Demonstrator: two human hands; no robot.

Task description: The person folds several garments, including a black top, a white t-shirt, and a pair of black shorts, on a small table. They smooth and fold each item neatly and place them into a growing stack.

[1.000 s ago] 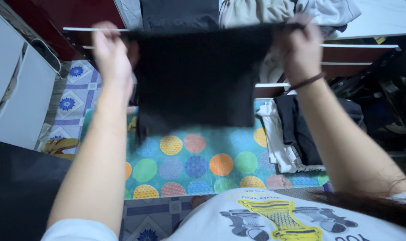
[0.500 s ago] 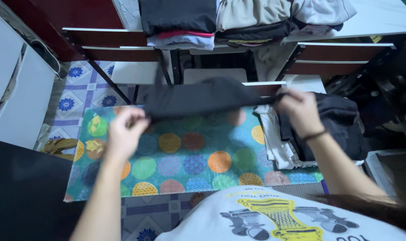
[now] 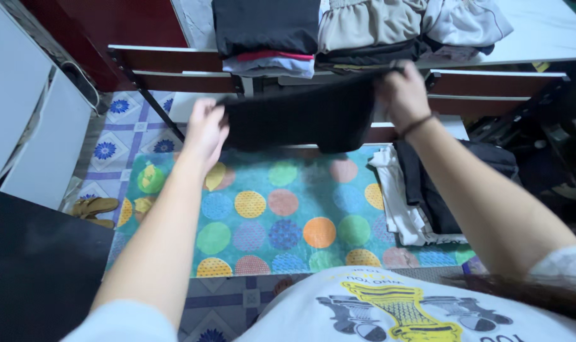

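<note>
A black garment (image 3: 307, 117) hangs folded in the air above a mat with coloured dots (image 3: 281, 215). My left hand (image 3: 205, 130) grips its left edge. My right hand (image 3: 402, 95), with a dark band on the wrist, grips its right top corner a little higher, so the cloth slopes up to the right. The garment's lower fold sags between the hands.
A table edge (image 3: 167, 54) at the top carries stacks of folded clothes (image 3: 269, 31). A heap of dark and white clothes (image 3: 427, 190) lies on the mat's right end. Sandals (image 3: 94, 209) rest on the tiled floor at left, beside white cabinets (image 3: 22, 120).
The garment was held up wide a second ago, then lowered and folded over. Both hands have since lifted it again toward the table edge.
</note>
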